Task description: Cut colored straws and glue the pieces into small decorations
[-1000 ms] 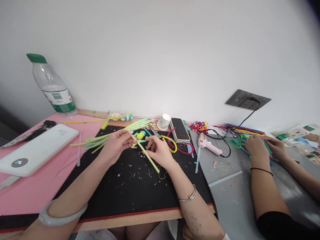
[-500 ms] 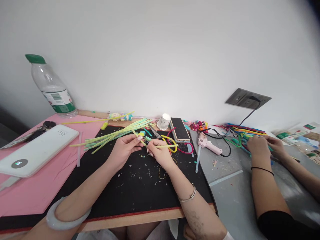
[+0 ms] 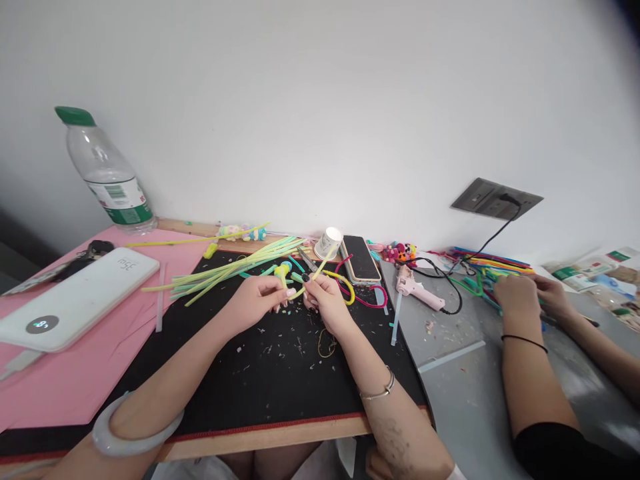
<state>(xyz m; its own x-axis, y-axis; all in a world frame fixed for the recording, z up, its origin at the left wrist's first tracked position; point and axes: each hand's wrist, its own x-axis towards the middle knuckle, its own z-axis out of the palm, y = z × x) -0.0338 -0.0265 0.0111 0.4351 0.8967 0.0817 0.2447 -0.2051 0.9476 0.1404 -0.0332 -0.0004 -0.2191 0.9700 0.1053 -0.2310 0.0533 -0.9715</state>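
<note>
Over the black mat (image 3: 280,373), a pale yellow pipe cleaner (image 3: 326,259) runs between my hands, bent low between them, with its free end sticking up past my right hand. My left hand (image 3: 257,300) pinches one part of it near the thumb tip. My right hand (image 3: 325,300) is closed round it a little to the right. Just behind my left fingers lies a small yellow and blue piece (image 3: 283,269). Beyond it are a bundle of pale green and yellow pipe cleaners (image 3: 235,265) and scissors (image 3: 307,259), partly hidden.
A paper cup (image 3: 329,243) and phone (image 3: 360,259) stand behind my hands. A pink glue gun (image 3: 420,290) lies right, its cord reaching the socket (image 3: 495,198). Another person's hands (image 3: 520,297) work at far right. Left are a power bank (image 3: 80,300) and bottle (image 3: 113,177).
My hands have drawn slightly apart. The pipe cleaner, which pointed sideways to the right, now curves between them and points up. The yellow and blue piece shows more clearly.
</note>
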